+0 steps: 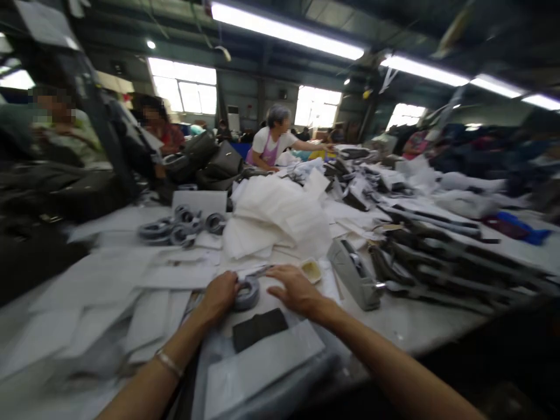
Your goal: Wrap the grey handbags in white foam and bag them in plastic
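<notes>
My left hand point(220, 296) is curled around a roll of grey tape point(247, 293) lying on the white worktable point(406, 324). Just to its right, my right hand point(294, 288) lies over the tape's free end with fingers bent down; what they pinch is blurred. A flat black piece point(259, 328) lies on a clear plastic sleeve point(262, 364) right below both hands. A small yellowish dish point(311, 269) sits just beyond my right hand.
A grey tape dispenser point(355, 275) stands to the right. Several tape rolls point(181, 226) lie at back left. A heap of white sheets point(275, 219) sits behind. Dark straps point(441, 256) pile up at right. Other people work at the far side.
</notes>
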`<state>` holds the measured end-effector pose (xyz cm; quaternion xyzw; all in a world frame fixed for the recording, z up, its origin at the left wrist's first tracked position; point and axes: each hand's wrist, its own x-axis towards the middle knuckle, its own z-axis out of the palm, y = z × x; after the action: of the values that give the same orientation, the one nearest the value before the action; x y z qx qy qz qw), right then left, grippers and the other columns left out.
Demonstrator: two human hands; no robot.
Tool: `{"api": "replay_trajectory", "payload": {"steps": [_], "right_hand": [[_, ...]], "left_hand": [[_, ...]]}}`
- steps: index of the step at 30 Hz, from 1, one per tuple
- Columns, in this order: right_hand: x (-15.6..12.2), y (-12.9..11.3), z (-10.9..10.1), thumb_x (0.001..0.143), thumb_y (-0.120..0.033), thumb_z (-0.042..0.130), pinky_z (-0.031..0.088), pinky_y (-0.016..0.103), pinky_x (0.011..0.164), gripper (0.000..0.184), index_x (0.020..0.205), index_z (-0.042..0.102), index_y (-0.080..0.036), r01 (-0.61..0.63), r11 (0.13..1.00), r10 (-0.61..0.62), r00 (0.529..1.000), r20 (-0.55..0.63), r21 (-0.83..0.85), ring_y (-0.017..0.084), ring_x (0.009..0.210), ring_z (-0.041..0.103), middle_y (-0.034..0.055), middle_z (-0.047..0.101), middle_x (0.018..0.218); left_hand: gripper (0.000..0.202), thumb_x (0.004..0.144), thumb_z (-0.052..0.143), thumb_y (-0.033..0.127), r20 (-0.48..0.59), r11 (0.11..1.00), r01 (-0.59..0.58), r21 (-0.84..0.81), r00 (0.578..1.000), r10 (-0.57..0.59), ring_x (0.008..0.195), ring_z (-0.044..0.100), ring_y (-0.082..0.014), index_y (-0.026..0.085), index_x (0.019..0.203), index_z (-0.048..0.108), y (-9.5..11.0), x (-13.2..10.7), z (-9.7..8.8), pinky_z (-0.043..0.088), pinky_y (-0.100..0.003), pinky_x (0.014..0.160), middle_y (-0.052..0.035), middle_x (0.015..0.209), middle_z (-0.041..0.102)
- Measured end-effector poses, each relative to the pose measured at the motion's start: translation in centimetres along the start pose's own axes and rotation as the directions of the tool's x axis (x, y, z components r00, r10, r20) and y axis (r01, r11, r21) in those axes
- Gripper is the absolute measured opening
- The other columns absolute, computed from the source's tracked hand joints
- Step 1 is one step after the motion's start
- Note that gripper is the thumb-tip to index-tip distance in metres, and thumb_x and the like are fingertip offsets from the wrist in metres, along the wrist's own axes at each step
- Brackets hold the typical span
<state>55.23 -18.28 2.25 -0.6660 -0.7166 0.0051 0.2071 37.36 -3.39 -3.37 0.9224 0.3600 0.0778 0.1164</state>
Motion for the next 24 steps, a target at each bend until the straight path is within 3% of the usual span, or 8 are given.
{"api": "replay_trajectory", "payload": {"steps": [3,6,11,14,17,24], "right_hand": [[-3.9,2.7,-1.5,0.096,-0.03,0.05,0.047,0.048,0.103,0.032,0.122,0.064,-0.016,-0.04,0.994,0.044,0.998,-0.036,0.106,0.026,0.118,0.062,0.0144,0.068,0.124],[-7.8,4.0,-1.9,0.098,-0.039,0.048,0.045,0.046,0.107,0.039,0.13,0.06,-0.02,-0.055,0.997,0.061,0.993,-0.1,0.055,0.025,0.126,0.056,0.0117,0.063,0.133],[-12.6,2.2,-0.1,0.096,-0.042,0.049,0.033,0.05,0.116,0.062,0.152,0.034,-0.019,0.158,0.967,-0.175,0.982,-0.07,-0.198,0.027,0.139,0.043,0.0098,0.05,0.148],[-13.9,1.3,1.6,0.093,-0.047,0.052,0.028,0.047,0.117,0.071,0.154,0.031,-0.017,0.264,0.921,-0.281,0.959,-0.02,-0.285,0.027,0.138,0.044,0.0083,0.047,0.15],[-14.6,1.4,2.6,0.089,-0.051,0.056,0.028,0.044,0.117,0.077,0.154,0.031,-0.018,0.324,0.898,-0.338,0.941,0.004,-0.299,0.027,0.133,0.049,0.0077,0.049,0.148],[-14.2,1.4,3.0,0.088,-0.053,0.058,0.035,0.042,0.113,0.08,0.154,0.031,-0.016,0.359,0.882,-0.374,0.927,0.008,-0.306,0.026,0.13,0.053,0.0094,0.052,0.146]], "left_hand": [[0.016,0.094,0.053,0.025,0.032,0.999,0.005,-0.035,0.999,-0.004,0.1,0.064,-0.0224,0.013,0.097,0.064,-0.4,-0.2,-0.4,0.045,-0.03,0.089,-0.0138,0.104,0.068],[0.027,0.096,0.054,0.031,0.027,0.996,-0.048,-0.076,0.998,0.05,0.117,0.058,-0.0232,0.014,0.116,0.059,-0.5,-1.7,-1.4,0.042,-0.032,0.102,-0.0142,0.123,0.062],[0.057,0.097,0.052,0.046,0.034,0.972,-0.192,-0.132,0.979,0.199,0.144,0.035,-0.026,0.018,0.145,0.04,1.7,-8.4,-3.1,0.03,-0.043,0.118,-0.0134,0.153,0.041],[0.076,0.095,0.048,0.059,0.115,0.942,-0.29,-0.167,0.944,0.311,0.149,0.022,-0.0284,0.017,0.154,0.025,2.8,-13.2,-2.4,0.021,-0.049,0.122,-0.0148,0.16,0.028],[0.076,0.097,0.043,0.059,0.148,0.937,-0.296,-0.186,0.934,0.324,0.15,0.019,-0.0266,0.02,0.157,0.017,3.5,-16.1,-1.2,0.015,-0.05,0.124,-0.0125,0.161,0.024],[0.071,0.098,0.042,0.057,0.163,0.94,-0.223,-0.257,0.949,0.27,0.15,0.02,-0.0264,0.022,0.156,0.02,3.6,-16.2,-1.0,0.016,-0.051,0.124,-0.009,0.161,0.025]]}}
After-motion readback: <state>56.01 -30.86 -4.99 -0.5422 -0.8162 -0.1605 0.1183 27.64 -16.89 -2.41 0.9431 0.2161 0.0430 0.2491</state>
